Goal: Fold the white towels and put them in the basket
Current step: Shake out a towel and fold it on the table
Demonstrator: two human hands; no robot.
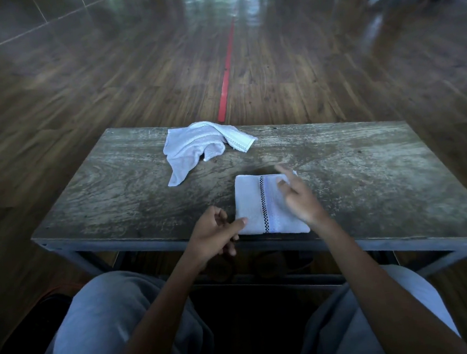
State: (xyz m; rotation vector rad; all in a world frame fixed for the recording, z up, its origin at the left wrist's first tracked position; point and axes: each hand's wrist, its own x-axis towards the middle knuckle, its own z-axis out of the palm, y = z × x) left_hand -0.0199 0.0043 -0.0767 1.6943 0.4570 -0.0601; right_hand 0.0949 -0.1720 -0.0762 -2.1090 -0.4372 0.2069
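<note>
A folded white towel (pixel 257 205) with a black checkered stripe lies on the wooden table (pixel 116 191), near its front edge. My left hand (pixel 214 234) is at the towel's near-left corner, its thumb resting on the cloth and its fingers loosely curled. Blurred by motion, my right hand (pixel 298 197) hovers over the towel's right side with its fingers stretched toward the far-right corner, which is slightly raised. A second white towel (pixel 196 149) lies crumpled at the table's far edge, apart from both hands. No basket is in view.
The table is low, with a metal frame, and my knees in grey trousers (pixel 106 312) sit in front of it. Dark wooden floor with a red line (pixel 226 77) stretches beyond. Bare tabletop lies to the left and right of the towels.
</note>
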